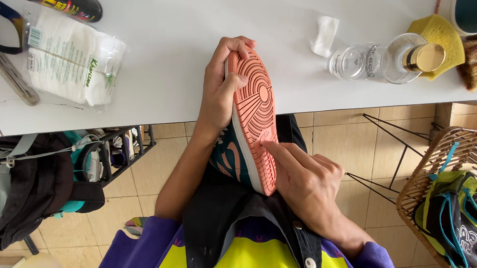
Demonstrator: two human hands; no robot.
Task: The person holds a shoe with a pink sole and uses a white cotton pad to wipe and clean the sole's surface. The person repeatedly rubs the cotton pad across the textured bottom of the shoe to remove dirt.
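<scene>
Clasped in the left hand (pixel 219 90), fingers curled over its toe, the sneaker (pixel 252 118) shows its salmon sole; the right hand (pixel 306 180) presses a fingertip there, holding nothing.

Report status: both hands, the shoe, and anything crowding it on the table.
Left hand grips sneaker at toe, sole up. Right hand fingertip presses the sole. Glass bottle and wipes pack lie apart; nothing in the way.

Daylight is falling over a white worktable and tiled floor

The white table (pixel 161 50) is spanning the top, beige floor tiles (pixel 351 128) are showing beneath it, a wicker basket (pixel 436 158) is sitting at the right, and a black wire rack (pixel 122 145) is standing at the left.
</scene>
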